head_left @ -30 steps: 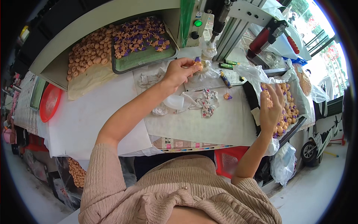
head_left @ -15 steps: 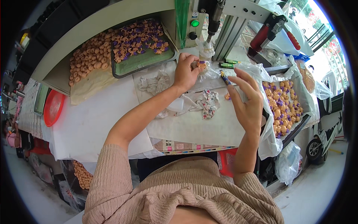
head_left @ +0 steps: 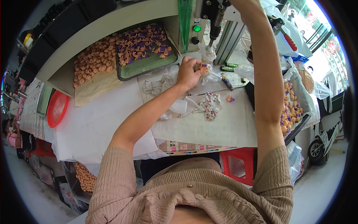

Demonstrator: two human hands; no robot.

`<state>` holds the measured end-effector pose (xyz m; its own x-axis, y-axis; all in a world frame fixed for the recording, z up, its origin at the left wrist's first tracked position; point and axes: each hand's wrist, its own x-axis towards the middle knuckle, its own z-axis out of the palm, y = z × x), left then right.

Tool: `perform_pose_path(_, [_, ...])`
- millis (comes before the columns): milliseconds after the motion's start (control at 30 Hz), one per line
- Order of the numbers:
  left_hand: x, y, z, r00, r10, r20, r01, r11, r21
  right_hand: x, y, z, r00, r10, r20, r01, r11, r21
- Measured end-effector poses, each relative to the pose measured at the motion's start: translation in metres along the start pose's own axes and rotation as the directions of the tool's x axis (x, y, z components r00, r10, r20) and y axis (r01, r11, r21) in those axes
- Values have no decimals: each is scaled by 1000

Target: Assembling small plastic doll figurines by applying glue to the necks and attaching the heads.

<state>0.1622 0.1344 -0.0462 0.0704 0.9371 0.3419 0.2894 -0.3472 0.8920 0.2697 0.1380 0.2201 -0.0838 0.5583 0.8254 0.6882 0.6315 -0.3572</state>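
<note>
My left hand (head_left: pixel 189 74) is closed on a small orange-and-purple plastic toy piece (head_left: pixel 203 68), holding it under the plastic-wrapped head (head_left: pixel 207 54) of a bench press (head_left: pixel 215 28). My right arm reaches far up past the press column. Only the edge of my right hand (head_left: pixel 248 6) shows at the top of the picture, its fingers cut off from view. A dark blue-and-yellow tube (head_left: pixel 227 81) lies on the bench to the right of my left hand. Below it, another small orange-and-purple piece (head_left: pixel 230 98) rests by itself.
Orange-and-purple pieces fill a dark tray (head_left: pixel 128 77), beside a heap of round orange parts (head_left: pixel 97 56). A lined bin (head_left: pixel 306 102) at right holds more. Crumpled rags (head_left: pixel 212 106), green tubes (head_left: pixel 227 68), a red basin (head_left: pixel 57 108) and a red stool (head_left: pixel 238 164) are around.
My right hand has let go of the dark blue tube, now lying on the bench, and has risen to the top edge. My left hand stays at the press.
</note>
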Motion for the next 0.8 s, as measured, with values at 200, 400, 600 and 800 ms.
perform_pose_path(200, [2,-9,-7,1000,-8,-14,8,999,-41,27,-25,-24,995,75,-70,-32,877,480])
perform_pose_path(400, [-6,-7,-55,960,-236,153,261,950,-170,-96,-7,-48,841,-540,43,509,815,278])
perform_pose_path(600, [-45,28,-129,770,-484,416,594,304,-745,-182,-32,-4,951,304,55,-299,861,412])
perform_pose_path(800, [-102,46,-189,786,-311,534,566,15,-825,-245,-50,59,844,213,492,-278,959,61])
